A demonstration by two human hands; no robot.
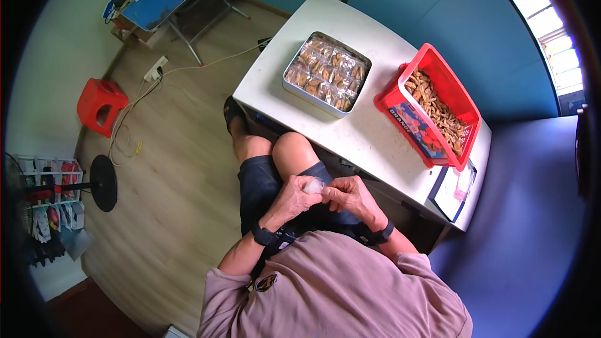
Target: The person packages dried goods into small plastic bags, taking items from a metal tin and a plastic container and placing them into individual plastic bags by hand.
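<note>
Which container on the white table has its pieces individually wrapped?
The silver tin: its pieces sit in clear packets, set in rows. The red basket holds its pieces loose, in a heap.

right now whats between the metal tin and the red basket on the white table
Between the metal tin and the red basket, just a narrow bare stretch of tabletop, seen in the head view.

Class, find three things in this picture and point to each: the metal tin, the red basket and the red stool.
Metal tin (312, 100): head view, outer side wall nearest the knees.
Red basket (452, 84): head view, inner wall by the blue wall.
Red stool (92, 95): head view, panel beside its opening.
</note>
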